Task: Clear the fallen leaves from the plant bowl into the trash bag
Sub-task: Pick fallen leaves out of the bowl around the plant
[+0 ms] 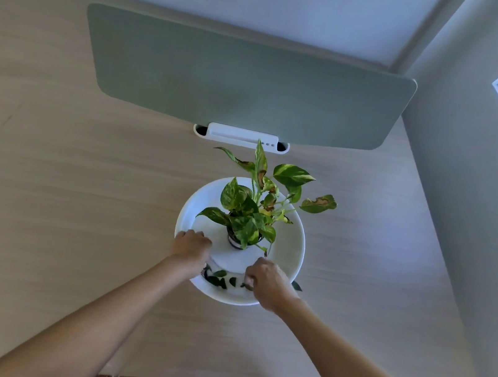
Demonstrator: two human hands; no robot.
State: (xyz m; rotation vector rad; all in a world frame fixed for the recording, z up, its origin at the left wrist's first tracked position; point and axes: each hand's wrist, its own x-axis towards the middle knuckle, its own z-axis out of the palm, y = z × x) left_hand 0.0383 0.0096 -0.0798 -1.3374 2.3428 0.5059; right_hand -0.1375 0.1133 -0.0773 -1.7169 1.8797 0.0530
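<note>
On the near side of the white bowl [294,244], both hands are down among the fallen leaves [220,280], which lie dark and loose along the rim closest to the person. Left hand [191,247] is curled over the inner edge, fingers tucked under; whether it holds a leaf or only steadies the bowl cannot be told. Right hand [264,280] is pinched narrow at the leaf pile, fingertips seemingly closed on a scrap, though the catch itself is hidden. One leaf [297,285] lies at the outer rim beside the right wrist. Potted plant [253,212] stands mid-bowl, so working from the front probably spares its stems. No trash bag shows on the desk [77,193], so gathered leaves likely need carrying out of view
</note>
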